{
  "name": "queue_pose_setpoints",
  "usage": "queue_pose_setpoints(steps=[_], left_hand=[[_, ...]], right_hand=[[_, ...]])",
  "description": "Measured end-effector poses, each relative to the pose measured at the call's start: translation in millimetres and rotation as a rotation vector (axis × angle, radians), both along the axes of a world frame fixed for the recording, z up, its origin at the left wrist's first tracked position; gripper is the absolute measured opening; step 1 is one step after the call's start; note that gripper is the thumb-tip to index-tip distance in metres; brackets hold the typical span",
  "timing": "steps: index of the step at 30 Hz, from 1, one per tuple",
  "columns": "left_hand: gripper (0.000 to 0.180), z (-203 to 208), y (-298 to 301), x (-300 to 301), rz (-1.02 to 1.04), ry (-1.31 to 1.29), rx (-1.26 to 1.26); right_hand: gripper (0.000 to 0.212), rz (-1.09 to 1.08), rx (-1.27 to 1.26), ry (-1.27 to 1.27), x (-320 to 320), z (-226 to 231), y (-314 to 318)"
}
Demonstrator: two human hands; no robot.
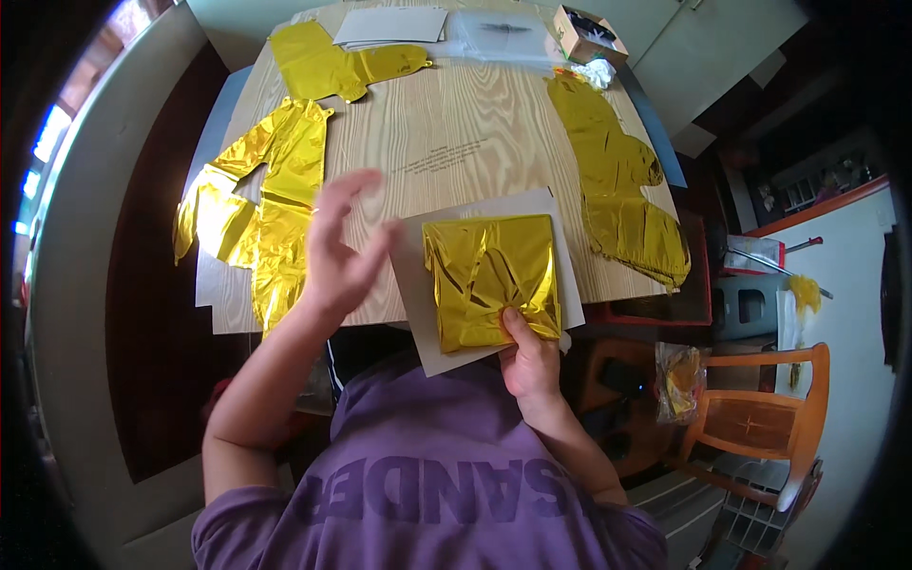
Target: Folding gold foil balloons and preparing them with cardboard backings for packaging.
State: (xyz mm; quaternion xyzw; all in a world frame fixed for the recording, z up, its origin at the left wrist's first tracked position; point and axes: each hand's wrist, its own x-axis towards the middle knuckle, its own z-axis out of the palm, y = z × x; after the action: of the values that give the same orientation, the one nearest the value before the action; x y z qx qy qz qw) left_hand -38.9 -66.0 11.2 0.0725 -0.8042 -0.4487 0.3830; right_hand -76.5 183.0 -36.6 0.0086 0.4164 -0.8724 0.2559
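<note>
Wood-grained tabletop [456, 123] spreads before us; over its near edge our right hand [530, 364] grips folded gold foil [494, 256] against pale card [427, 332], probably a stiff backing, fingers mostly hidden beneath. Our left hand [342, 252] hovers, fingers spread, holding nothing. Larger foil shapes [617, 180] flank them, leaving room between.

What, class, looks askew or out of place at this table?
The folded gold foil sits askew on the pale card in the right hand: their edges do not line up. At the far right of the table, a crumpled white wad lies beside the box, unlike the flat white sheets.
</note>
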Motion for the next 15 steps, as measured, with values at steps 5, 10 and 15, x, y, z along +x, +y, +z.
queue_pose_setpoints(steps=[5,10,15], left_hand=[[0.06,-4,6,12,-0.203,-0.024,1.302],[0.069,7,2,18,-0.465,-0.139,1.322],[0.071,6,19,26,-0.312,-0.071,1.4]], right_hand=[[0.047,0.087,0.003,-0.028,7,-9,-2],[0.039,0.131,0.004,0.015,12,5,-7],[0.03,0.081,0.075,0.144,18,7,-12]])
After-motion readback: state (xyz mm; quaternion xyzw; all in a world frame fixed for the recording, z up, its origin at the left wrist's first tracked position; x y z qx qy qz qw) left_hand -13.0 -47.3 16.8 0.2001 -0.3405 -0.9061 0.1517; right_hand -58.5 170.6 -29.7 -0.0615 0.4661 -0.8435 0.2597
